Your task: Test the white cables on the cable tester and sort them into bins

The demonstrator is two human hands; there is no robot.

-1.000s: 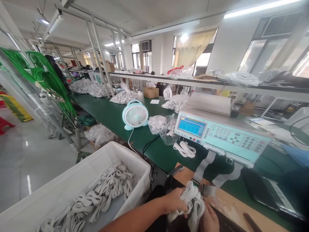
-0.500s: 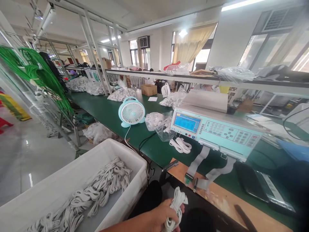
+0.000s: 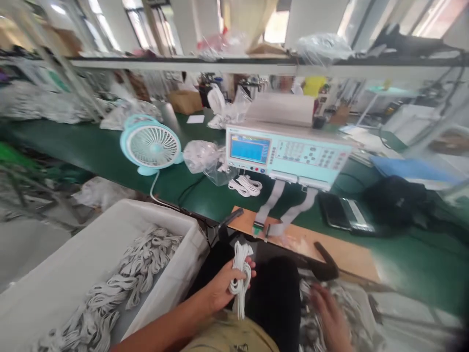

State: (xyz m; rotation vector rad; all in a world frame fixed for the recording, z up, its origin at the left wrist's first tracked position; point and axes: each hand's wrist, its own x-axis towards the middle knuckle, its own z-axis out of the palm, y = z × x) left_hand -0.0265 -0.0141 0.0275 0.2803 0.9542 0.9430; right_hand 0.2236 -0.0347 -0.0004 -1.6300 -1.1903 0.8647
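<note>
My left hand (image 3: 223, 283) is closed around a coiled bundle of white cable (image 3: 240, 293), held upright above my lap. At the lower right, my right hand (image 3: 331, 315) is smeared by motion, so its fingers are unclear. It is over or beside a heap of bundled cables (image 3: 309, 322), some of them in clear plastic. To the left, a big white bin (image 3: 161, 210) holds many grey-white cable bundles (image 3: 135, 274). Another white cable bundle (image 3: 245, 186) lies on the green bench in front of the tester.
A light-blue tester (image 3: 289, 151) with a lit screen stands on the green bench (image 3: 205, 195). Two flat ribbon cables (image 3: 271, 200) run from it to a wooden board (image 3: 344, 254). A small fan (image 3: 154, 146), plastic bags (image 3: 200, 156) and a black phone (image 3: 333, 210) are also there.
The view has turned right and down. My right hand and the cable heap beside it have come into view. The left hand keeps its hold on the cable bundle.
</note>
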